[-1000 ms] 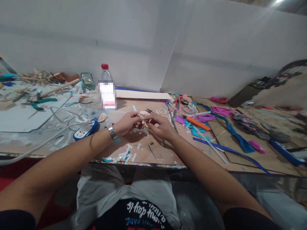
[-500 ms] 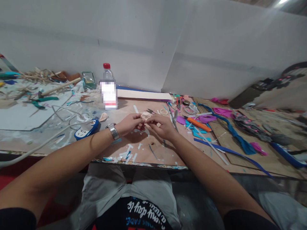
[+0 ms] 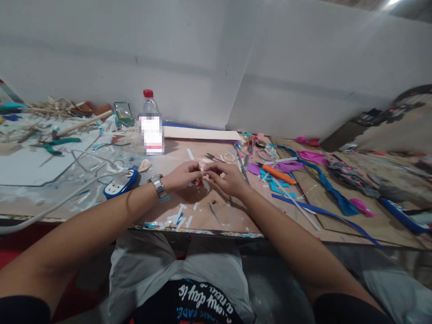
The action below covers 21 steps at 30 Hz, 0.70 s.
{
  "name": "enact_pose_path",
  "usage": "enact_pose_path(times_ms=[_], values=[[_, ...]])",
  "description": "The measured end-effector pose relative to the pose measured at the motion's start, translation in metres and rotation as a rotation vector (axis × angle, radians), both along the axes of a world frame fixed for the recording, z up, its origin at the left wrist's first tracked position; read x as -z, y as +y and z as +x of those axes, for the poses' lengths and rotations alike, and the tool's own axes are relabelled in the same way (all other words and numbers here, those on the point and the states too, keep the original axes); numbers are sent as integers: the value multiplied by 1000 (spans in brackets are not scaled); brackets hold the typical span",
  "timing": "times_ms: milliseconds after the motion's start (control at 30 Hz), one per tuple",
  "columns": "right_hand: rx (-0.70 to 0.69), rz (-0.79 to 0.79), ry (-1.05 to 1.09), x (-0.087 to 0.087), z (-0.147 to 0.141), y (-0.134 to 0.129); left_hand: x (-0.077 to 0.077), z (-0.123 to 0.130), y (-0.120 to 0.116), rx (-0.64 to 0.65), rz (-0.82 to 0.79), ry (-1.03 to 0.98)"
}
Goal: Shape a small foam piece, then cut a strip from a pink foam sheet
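Observation:
Above the middle of the worktable (image 3: pixel 236 211), my two hands meet at a small pale pink piece (image 3: pixel 203 164), thin like paper or cloth and mostly covered by my fingers. My left hand (image 3: pixel 187 174), below a metal wristwatch, pinches it from the left. From the right, my right hand (image 3: pixel 226 177) pinches it with thumb and forefinger. Just behind the fingertips lies a pair of dark scissors (image 3: pixel 212 157). A similar pale pink petal-like piece (image 3: pixel 145 165) rests on the table left of my hands.
A blue-and-white power strip (image 3: pixel 118 185) with a white cable sits at left, beside green-handled pliers (image 3: pixel 56 146). Behind stands a red-capped bottle (image 3: pixel 153 135). To the right lie an orange utility knife (image 3: pixel 278 174) and a blue strip (image 3: pixel 326 210). Paper scraps (image 3: pixel 178 216) lie in front.
My fingers have closed in on the pale pink piece, so less of it shows. Both hands stay in nearly the same place; the view has shifted slightly.

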State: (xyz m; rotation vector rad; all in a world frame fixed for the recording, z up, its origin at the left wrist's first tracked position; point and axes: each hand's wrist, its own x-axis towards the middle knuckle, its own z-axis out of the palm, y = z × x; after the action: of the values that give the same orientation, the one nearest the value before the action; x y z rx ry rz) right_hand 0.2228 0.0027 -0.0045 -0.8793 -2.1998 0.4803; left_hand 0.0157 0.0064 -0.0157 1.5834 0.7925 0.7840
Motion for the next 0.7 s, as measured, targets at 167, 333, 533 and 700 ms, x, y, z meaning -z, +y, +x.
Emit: enact_pose_path(times_ms=[167,333,533,700], values=[[13,0,-6,-1,-2,-1,4,-1,1,34,113,119],[36,1,-20,-1,-3,-1,8,-1,1,34,135,173],[20,-46,15,2,-3,-2,5,-2,-2,71,146,200],[56,-84,84,6,-2,0,1,-1,-3,50,126,240]])
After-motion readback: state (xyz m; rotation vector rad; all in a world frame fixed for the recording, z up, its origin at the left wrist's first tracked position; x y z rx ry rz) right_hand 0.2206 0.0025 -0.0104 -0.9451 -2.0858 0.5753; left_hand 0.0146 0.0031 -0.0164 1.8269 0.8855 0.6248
